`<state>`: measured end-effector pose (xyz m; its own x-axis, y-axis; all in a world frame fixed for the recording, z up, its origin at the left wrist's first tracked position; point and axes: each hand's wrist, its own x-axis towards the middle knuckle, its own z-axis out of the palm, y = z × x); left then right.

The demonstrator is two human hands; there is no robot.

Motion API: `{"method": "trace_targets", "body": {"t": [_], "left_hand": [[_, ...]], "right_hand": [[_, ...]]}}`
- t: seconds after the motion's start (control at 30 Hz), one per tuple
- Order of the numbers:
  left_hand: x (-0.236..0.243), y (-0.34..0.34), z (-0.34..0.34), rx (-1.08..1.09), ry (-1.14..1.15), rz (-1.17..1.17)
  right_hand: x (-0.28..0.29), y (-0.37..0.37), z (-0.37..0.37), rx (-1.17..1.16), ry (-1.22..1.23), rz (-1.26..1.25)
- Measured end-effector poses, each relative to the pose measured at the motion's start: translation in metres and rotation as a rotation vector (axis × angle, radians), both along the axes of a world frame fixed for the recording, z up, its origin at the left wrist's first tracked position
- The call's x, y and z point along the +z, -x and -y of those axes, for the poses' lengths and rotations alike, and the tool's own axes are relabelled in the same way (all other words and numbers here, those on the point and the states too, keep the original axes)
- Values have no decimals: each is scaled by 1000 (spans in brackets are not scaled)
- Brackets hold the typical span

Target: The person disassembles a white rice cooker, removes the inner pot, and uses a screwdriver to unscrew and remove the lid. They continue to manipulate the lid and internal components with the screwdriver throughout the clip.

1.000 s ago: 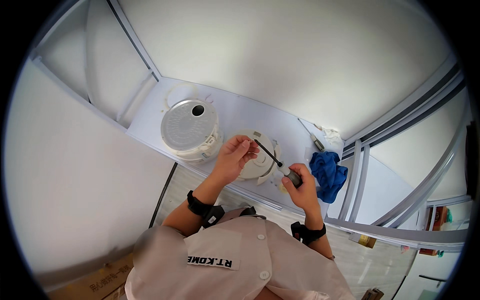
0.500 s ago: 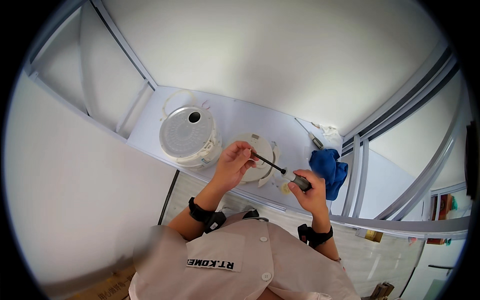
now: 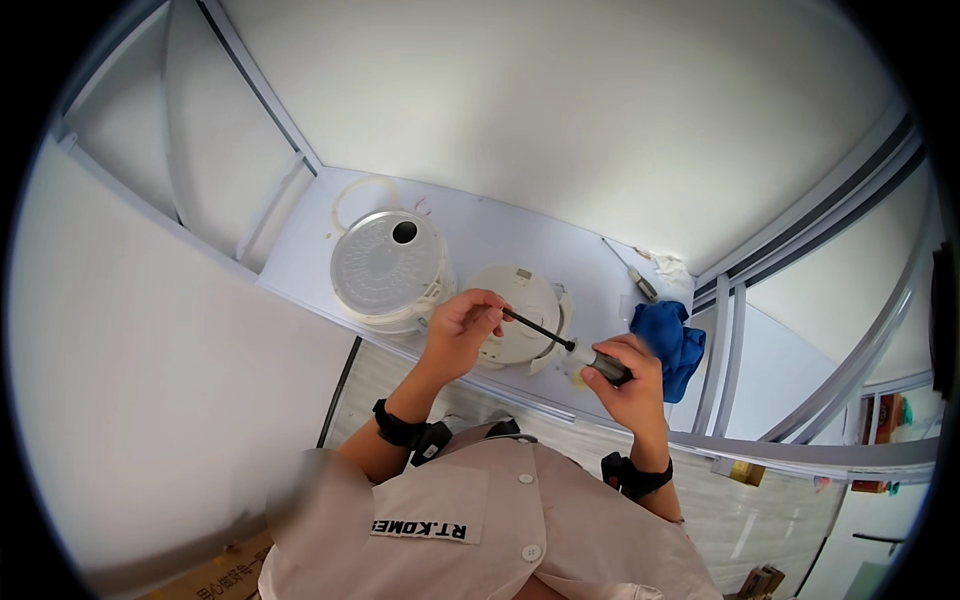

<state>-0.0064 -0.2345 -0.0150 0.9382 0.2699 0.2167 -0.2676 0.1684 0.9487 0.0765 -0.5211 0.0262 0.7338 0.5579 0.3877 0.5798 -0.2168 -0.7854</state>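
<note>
My right hand [image 3: 630, 378] is wrapped round the grey handle of a screwdriver [image 3: 540, 329], whose black shaft points up and left. At the shaft's tip, my left hand [image 3: 463, 330] is closed in a pinch; whatever small thing its fingers may hold is too small to make out. Beneath the hands, a round white lid-like part [image 3: 525, 290] lies on the white table [image 3: 480, 222], partly hidden by my left hand. A curved white strip [image 3: 566, 318] lies along its right edge. To the left stands a round white appliance body [image 3: 385, 265] with a silver metal top and a dark round hole.
A second screwdriver [image 3: 632, 272] lies at the back right, near a crumpled white tissue [image 3: 672, 268]. A blue cloth [image 3: 668, 345] is bunched at the table's right end. Behind the appliance body lies a pale ring [image 3: 345, 195]. Metal frame posts [image 3: 722, 350] stand at the right.
The whole view has shifted slightly, so the table things appear a little further right. Both hands keep their hold, with the screwdriver at nearly the same angle.
</note>
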Motion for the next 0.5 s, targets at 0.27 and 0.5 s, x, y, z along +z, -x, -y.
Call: {"method": "trace_targets", "body": {"t": [0.27,0.5], "left_hand": [[36,18,-35,127,-483,50],[46,30,-77,107,-904,244]], "right_hand": [[25,4,-4,51,-333,-125],[44,28,-71,-36,-637,-75]]}}
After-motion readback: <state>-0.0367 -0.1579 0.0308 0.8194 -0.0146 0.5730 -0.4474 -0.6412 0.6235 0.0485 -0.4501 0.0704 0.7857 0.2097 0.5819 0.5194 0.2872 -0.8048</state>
